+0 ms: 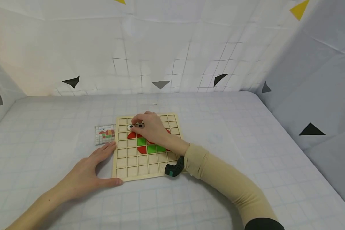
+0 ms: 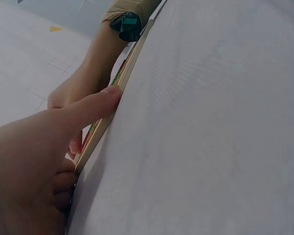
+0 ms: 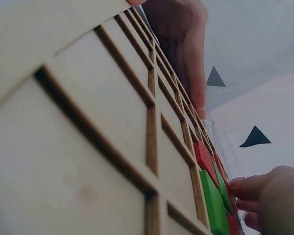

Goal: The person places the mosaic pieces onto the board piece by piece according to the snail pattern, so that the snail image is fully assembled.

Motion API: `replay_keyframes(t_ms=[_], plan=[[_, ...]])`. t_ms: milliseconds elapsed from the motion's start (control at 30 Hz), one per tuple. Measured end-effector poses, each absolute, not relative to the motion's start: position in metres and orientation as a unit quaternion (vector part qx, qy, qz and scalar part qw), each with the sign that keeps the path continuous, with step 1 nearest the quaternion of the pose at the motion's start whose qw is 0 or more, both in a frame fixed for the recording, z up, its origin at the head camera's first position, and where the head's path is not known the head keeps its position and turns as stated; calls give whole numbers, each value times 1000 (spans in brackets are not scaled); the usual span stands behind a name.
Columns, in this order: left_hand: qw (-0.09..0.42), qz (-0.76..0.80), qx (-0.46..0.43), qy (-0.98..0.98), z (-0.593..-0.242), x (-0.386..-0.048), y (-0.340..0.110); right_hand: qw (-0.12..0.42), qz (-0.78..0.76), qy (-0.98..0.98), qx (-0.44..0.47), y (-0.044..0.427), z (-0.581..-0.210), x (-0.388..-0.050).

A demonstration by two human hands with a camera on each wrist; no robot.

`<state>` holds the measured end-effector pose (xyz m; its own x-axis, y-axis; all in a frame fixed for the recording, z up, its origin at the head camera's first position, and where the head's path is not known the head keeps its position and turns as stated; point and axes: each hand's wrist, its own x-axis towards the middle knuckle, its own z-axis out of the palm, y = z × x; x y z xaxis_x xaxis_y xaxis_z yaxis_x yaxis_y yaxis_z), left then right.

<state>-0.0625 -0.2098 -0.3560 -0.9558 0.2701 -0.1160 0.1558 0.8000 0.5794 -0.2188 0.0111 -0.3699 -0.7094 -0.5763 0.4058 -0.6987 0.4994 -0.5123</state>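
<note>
A wooden grid board [image 1: 143, 171] lies on the white cloth, with red and green tiles [image 1: 151, 149] set in its cells. My right hand [image 1: 151, 126] reaches over the board's upper left part, thumb and forefinger pinching a round white eye tile [image 1: 130, 127]. Framed by those fingers, a second eye tile [image 1: 140, 126] shows in the neighbouring cell. My left hand [image 1: 87, 172] rests at the board's left side: fingertips touch the left edge, the thumb lies by the near left corner. In the right wrist view, green tiles [image 3: 214, 200] stand up beside my right fingers [image 3: 247, 188].
A small picture card [image 1: 104, 134] with a red, green and orange figure on a grid lies left of the board. A dark wrist device [image 1: 175, 166] hangs under the right sleeve over the board's near right corner. Cloth walls [image 1: 161, 48] rise behind and at both sides.
</note>
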Motion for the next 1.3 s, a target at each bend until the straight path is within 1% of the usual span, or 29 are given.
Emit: replay_keyframes(t_ms=[333,500,667,800,1133,1200,1300], plan=[[98,296,110,944,-355,-62,-209,91,335,-865,363,13,-369,-217],[97,296,112,944,-356,-62,-207,86,347,-867,346,24,-361,-212],[95,292,111,945,-356,-63,-207,71,383,-870,301,52,-353,-205],[98,291,107,946,-355,-63,-208,61,391,-875,277,79,-356,-205],[97,291,105,946,-357,-62,-209,118,394,-880,238,142,-368,-205],[96,291,106,946,-357,-62,-209,119,393,-883,228,151,-369,-203],[95,290,107,946,-356,-62,-209,105,395,-883,231,162,-371,-197]])
